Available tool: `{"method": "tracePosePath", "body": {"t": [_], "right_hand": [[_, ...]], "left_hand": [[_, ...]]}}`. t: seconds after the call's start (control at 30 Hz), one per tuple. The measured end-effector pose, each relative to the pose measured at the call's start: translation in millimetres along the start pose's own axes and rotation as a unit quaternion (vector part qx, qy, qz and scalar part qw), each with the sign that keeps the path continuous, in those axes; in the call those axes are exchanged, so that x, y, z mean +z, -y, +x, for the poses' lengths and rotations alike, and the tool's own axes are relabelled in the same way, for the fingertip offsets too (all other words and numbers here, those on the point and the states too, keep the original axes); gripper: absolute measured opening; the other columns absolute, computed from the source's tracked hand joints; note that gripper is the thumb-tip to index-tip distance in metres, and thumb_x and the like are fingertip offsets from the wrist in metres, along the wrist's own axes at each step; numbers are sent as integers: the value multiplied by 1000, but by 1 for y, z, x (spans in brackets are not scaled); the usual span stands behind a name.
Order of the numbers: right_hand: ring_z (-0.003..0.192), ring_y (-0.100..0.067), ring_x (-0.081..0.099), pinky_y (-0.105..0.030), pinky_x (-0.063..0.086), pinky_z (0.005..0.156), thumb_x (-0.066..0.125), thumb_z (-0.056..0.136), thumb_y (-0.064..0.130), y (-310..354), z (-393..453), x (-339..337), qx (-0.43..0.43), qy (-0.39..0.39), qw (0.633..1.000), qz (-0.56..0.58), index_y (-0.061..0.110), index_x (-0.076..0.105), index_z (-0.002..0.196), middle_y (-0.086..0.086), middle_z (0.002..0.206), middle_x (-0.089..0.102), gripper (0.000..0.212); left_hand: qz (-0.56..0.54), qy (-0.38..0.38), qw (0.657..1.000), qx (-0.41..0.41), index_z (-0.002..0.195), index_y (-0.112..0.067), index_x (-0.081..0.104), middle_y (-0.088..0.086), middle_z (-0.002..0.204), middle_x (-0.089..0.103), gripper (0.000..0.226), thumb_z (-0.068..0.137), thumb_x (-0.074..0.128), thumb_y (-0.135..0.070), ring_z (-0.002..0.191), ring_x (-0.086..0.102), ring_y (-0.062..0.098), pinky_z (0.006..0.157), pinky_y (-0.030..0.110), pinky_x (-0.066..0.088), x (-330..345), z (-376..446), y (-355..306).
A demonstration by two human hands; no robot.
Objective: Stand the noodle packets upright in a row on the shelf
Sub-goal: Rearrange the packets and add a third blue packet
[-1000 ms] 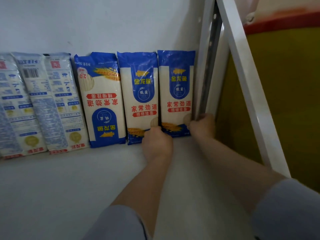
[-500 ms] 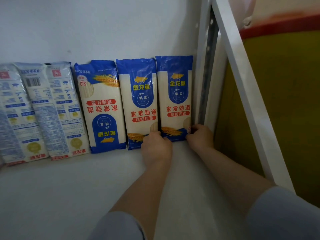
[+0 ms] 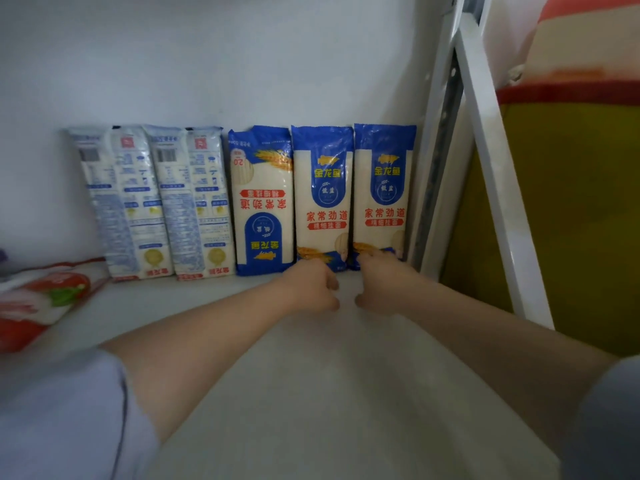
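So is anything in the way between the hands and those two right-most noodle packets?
Nothing visible. The left hand sits at the foot of the second packet from the right, and the right hand at the foot of the right-most packet, with only bare shelf beneath them.
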State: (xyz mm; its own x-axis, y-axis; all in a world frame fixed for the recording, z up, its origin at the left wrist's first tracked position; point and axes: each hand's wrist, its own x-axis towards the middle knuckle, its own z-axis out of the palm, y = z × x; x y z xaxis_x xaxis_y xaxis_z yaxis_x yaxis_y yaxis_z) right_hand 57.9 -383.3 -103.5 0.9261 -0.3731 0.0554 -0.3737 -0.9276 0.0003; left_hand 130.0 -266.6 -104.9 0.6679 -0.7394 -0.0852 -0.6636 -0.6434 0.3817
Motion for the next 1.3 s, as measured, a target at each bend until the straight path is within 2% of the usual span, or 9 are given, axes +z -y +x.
{"method": "tracePosePath", "body": {"t": [0.2, 0.33, 0.4, 0.5, 0.57, 0.7, 0.93, 1.1, 1.3], "right_hand": [[108, -25, 59, -36, 52, 92, 64, 84, 34, 25, -4, -42, -70, 147, 985, -59, 7, 55, 126, -10, 123, 60, 51], [98, -23, 58, -35, 50, 91, 64, 85, 31, 29, 3, -76, -93, 141, 982, -82, 5, 58, 118, -8, 111, 61, 43], [90, -20, 58, -32, 50, 87, 64, 85, 30, 30, 11, -93, -96, 116, 984, -98, 5, 62, 112, -5, 96, 61, 36], [88, -17, 60, -28, 50, 85, 63, 86, 28, 28, 30, -119, -82, 52, 990, -102, 6, 62, 114, -2, 95, 62, 35], [95, -20, 62, -32, 52, 89, 63, 86, 29, 26, 46, -134, -76, 14, 992, -103, 8, 60, 118, -5, 107, 64, 38], [88, -23, 62, -34, 52, 82, 64, 85, 27, 27, 73, -159, -70, -72, 989, -112, 4, 61, 116, -12, 107, 64, 39], [97, -36, 62, -42, 52, 81, 61, 83, 17, 22, 110, -163, -48, -171, 979, -98, -1, 60, 114, -21, 108, 64, 35], [93, -37, 61, -41, 52, 77, 52, 85, 7, 24, 125, -161, -32, -190, 979, -69, -3, 60, 110, -23, 106, 62, 28], [75, -30, 51, -33, 40, 65, 48, 91, 9, 19, 131, -162, -26, -210, 976, -54, -5, 62, 103, -19, 86, 54, 23]], "left_hand": [[121, 124, 984, -30, 122, -13, 62, 1, 122, 62, 43, 86, 59, -35, 111, 58, 19, 96, 31, 49, -24, -26, 15], [132, 107, 985, -42, 92, -4, 60, -2, 77, 51, 29, 87, 52, -32, 91, 56, 22, 75, 26, 45, -29, -25, 30], [88, 71, 991, -66, 80, -10, 53, -2, 78, 49, 21, 86, 55, -30, 85, 53, 19, 70, 25, 43, -26, -20, 40], [35, 17, 996, -83, 116, -10, 57, 2, 108, 55, 36, 86, 57, -30, 99, 55, 17, 75, 23, 45, -20, -15, 46], [12, -2, 996, -89, 121, -9, 54, 1, 103, 54, 39, 87, 56, -28, 92, 54, 14, 70, 22, 44, -16, -7, 49], [-29, -29, 995, -93, 86, -12, 55, -1, 80, 51, 13, 87, 58, -25, 78, 52, 15, 57, 21, 40, -16, 13, 49], [-166, -95, 977, -93, 62, -14, 39, 0, 64, 43, 31, 89, 55, -16, 56, 42, 11, 43, 20, 28, -11, 42, 43], [-216, -157, 958, -103, 88, -6, 56, 4, 75, 53, 9, 92, 52, -13, 73, 52, 17, 45, 21, 33, 3, 47, 42], [-217, -207, 944, -133, 101, -3, 61, 11, 100, 65, 19, 96, 47, -16, 81, 57, 19, 57, 25, 41, 13, 55, 45]]}}
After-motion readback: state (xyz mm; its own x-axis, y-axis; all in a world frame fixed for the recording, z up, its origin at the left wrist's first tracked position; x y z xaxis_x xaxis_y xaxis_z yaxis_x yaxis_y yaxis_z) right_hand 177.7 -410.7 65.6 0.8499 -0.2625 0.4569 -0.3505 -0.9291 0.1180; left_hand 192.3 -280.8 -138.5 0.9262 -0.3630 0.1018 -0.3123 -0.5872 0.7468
